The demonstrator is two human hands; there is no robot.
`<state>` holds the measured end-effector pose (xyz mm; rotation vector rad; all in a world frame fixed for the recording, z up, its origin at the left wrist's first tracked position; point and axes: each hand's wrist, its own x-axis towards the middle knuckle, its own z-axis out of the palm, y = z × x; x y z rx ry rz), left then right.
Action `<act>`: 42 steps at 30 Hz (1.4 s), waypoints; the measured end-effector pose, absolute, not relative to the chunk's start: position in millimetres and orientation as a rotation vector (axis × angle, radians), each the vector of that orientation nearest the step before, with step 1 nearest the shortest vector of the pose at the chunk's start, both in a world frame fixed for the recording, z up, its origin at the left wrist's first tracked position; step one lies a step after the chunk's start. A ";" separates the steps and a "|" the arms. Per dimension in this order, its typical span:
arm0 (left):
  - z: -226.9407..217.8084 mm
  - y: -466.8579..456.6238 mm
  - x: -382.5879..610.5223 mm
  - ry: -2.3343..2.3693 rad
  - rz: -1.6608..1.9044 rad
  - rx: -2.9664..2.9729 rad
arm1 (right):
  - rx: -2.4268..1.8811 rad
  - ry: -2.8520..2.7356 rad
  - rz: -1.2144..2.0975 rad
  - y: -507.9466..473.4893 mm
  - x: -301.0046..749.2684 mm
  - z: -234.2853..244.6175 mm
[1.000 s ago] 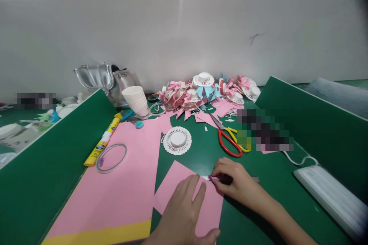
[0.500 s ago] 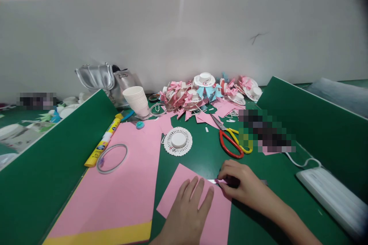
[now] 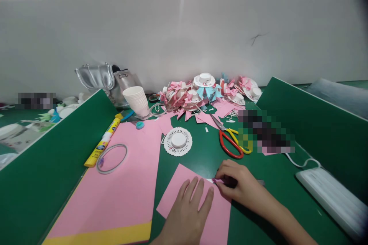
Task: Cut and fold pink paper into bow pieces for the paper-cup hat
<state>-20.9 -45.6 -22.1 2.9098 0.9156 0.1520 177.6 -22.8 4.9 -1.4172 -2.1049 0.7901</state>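
Note:
A sheet of pink paper (image 3: 216, 214) lies at an angle at the front of the green table. My left hand (image 3: 188, 203) is spread flat on it, fingers apart. Just right of those fingers, my right hand (image 3: 237, 180) pinches a slim pink craft knife (image 3: 217, 180). Its pale blade tip points left at the paper's upper edge, and its grey rear end shows behind the wrist; the middle is hidden by the hand. Beyond the paper sits a small white paper hat (image 3: 178, 140) with a scalloped, slit brim. Red-and-yellow-handled scissors (image 3: 231, 141) lie behind my right hand.
At left lie large pink sheets (image 3: 123, 195), a clear ring (image 3: 112, 159) and a yellow glue tube (image 3: 103, 141). Stacked paper cups (image 3: 135, 101) and a heap of decorated paper hats (image 3: 184, 95) stand behind. Green dividers (image 3: 57, 153) flank the table; a white mask (image 3: 330, 199) lies right.
My right hand has shifted slightly left with the craft knife, along the paper's upper edge. My left hand stays flat in the same place.

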 end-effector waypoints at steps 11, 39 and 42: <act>-17.2 -44.3 -20.6 0.906 0.111 2.877 | -1.427 -2.093 0.731 -23.6 172.3 1.7; -1.6 -44.2 -19.4 0.993 0.078 2.723 | -1.429 -2.114 0.755 -20.9 178.4 5.4; -0.8 -44.9 -19.1 1.003 0.072 2.710 | -1.405 -2.106 0.754 -21.0 178.3 4.4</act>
